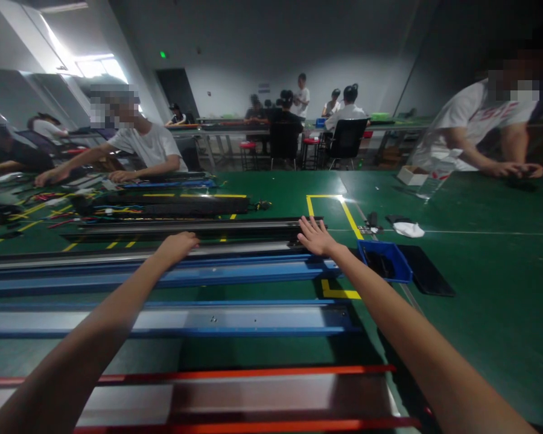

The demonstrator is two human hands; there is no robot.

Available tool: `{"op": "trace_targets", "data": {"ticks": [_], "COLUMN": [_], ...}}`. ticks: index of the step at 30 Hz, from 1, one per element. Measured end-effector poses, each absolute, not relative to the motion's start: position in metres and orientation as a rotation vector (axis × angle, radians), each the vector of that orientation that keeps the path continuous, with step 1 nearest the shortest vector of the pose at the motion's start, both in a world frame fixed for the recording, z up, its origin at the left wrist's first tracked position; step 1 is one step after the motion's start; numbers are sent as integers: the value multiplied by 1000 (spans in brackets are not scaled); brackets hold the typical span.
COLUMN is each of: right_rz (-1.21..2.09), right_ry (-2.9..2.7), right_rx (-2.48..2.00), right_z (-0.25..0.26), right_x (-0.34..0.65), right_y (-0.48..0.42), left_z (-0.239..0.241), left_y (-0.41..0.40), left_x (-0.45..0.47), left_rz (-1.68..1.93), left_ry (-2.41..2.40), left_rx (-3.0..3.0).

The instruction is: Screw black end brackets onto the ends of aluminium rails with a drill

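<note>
You see a flat green tabletop [489, 271] marked with straight yellow tape lines [344, 294], a long black-edged grey rail [230, 226], a long blue-edged silvery rail [235, 317] and a long red-edged rail [271, 395].

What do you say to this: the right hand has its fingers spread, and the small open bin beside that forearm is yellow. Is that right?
Not quite: the head view shows that the small open bin beside the right forearm is blue, not yellow. The right hand does have its fingers spread.
</note>
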State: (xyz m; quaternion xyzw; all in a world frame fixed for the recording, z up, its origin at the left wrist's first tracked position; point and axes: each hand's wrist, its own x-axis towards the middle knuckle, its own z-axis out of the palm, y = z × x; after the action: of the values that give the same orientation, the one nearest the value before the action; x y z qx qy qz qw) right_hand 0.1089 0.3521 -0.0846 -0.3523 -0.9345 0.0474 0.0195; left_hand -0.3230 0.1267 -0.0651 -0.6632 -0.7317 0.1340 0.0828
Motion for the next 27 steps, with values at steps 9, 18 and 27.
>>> {"op": "trace_targets", "data": {"ticks": [9, 18, 27], "right_rz": [74, 58, 39], "right_ry": [-2834, -2825, -2800], "right_rx": [-1132, -1166, -1191], "right_z": [-86, -83, -84], "right_x": [107, 103, 102], "right_y": [357, 357, 359], "left_z": [-69, -71, -71], "left_y": [135, 141, 151], "left_x": [-321, -323, -323], "left_rz": [335, 267, 241], "left_ry": [-2201, -2181, -2150], "left_rx": [-1908, -1841, -1799]}}
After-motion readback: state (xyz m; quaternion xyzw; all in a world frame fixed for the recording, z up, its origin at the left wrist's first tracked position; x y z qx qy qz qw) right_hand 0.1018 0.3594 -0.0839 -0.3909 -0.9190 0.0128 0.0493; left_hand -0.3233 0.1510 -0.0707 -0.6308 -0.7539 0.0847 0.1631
